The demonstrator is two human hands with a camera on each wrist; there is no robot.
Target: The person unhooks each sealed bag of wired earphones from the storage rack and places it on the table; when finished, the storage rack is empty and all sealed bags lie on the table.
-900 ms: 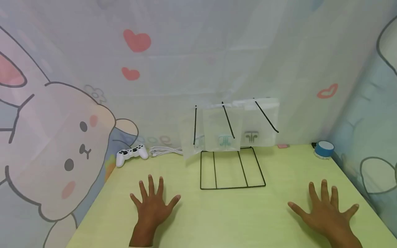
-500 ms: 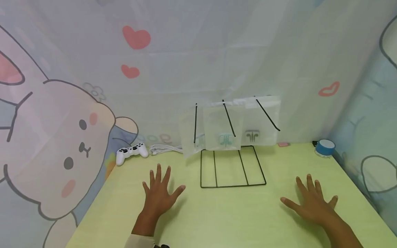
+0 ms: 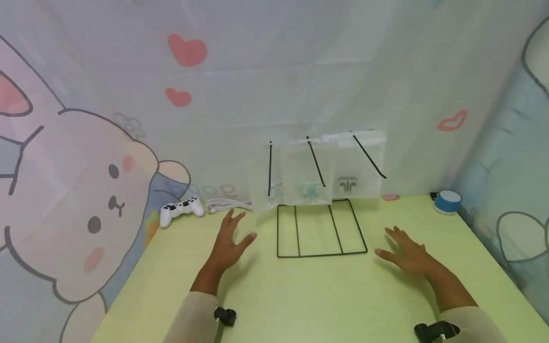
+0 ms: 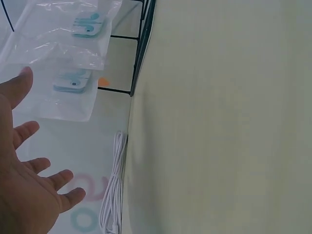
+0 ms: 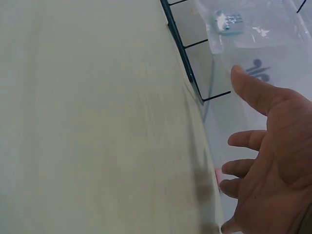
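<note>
My left hand [image 3: 227,247] is over the table left of a black wire rack [image 3: 321,256], fingers spread and holding nothing. To the rack's right is my right hand [image 3: 407,255], also holding nothing, its thumb apart from the fingers. From the rack's three prongs hang clear plastic bags: a left bag [image 3: 260,176] and a middle bag [image 3: 300,166], each with a teal earphone print low down, and a right bag [image 3: 364,157] with a dark one. In the left wrist view, two bags with small earphone cases [image 4: 73,80] show beyond the thumb.
A white game controller [image 3: 182,211] and a coiled white cable [image 3: 227,205] lie at the back left of the pale green table [image 3: 317,305]. Toward the back right are a small pink item [image 3: 390,197] and a blue-and-white round container [image 3: 447,202]. A printed cloth [image 3: 257,71] hangs behind.
Both hands have moved forward and inward from flat, spread poses near the front of the table. They are now raised and turned toward the rack, and the sleeves have come into view.
</note>
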